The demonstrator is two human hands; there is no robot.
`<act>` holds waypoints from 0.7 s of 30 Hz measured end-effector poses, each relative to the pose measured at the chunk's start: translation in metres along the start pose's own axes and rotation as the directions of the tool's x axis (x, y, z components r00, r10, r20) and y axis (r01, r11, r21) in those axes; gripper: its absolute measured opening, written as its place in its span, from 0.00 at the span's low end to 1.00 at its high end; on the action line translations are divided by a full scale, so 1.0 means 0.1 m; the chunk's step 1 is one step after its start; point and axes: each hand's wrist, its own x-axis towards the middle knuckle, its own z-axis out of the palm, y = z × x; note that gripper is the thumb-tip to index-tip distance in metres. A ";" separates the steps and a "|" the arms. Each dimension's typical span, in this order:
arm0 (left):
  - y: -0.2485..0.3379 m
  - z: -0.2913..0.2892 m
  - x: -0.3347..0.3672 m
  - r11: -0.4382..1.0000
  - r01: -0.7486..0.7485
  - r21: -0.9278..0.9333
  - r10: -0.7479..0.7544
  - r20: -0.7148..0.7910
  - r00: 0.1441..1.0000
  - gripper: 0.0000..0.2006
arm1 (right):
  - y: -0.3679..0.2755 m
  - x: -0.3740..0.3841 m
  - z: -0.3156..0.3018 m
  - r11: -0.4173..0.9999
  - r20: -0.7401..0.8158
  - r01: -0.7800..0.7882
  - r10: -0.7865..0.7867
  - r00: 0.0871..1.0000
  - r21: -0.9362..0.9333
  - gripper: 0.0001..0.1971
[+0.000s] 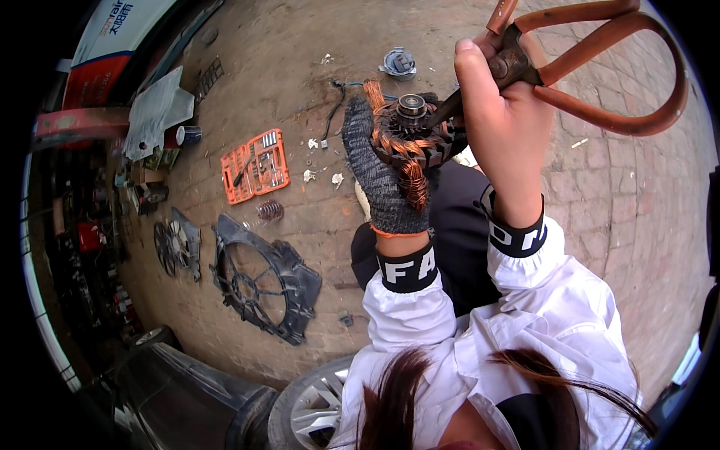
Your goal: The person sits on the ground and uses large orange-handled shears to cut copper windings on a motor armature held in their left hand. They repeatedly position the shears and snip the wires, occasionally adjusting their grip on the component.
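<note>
My left hand (386, 199), in a dark grey knitted glove with an orange cuff edge, grips a motor armature (431, 154) from the left side. The armature has a round metal bearing on top, a dark slotted core and torn copper windings, with loose bundles of wire sticking up at its far side and hanging at the near side. My bare right hand (506, 124) is closed around a pair of scissors (517, 64) near the pivot, thumb extended along them. Their large orange-red loop handles point right, and the dark blades reach into the windings beside the bearing.
On the paved ground to the left lie an orange socket tool case (255, 166), a coil spring (270, 211), a black fan shroud (289, 292) and a fan (176, 244). A grey round part (398, 64) sits ahead. A car wheel (315, 405) stands at lower left.
</note>
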 end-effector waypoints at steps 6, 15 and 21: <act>-0.06 -0.13 0.13 0.997 -0.048 -0.063 0.046 -0.025 0.999 0.22 | 0.11 -0.06 0.02 0.999 -0.063 -0.027 0.030 0.998 0.042 0.07; 0.02 -0.09 0.11 0.990 -0.074 -0.124 0.063 -0.091 0.994 0.23 | 0.18 -0.13 0.13 0.957 -0.057 -0.119 0.139 0.989 0.264 0.08; -0.08 -0.17 0.21 0.994 -0.107 -0.034 0.105 -0.057 0.993 0.22 | 0.24 0.10 0.00 0.915 0.146 -0.336 0.309 0.940 0.223 0.08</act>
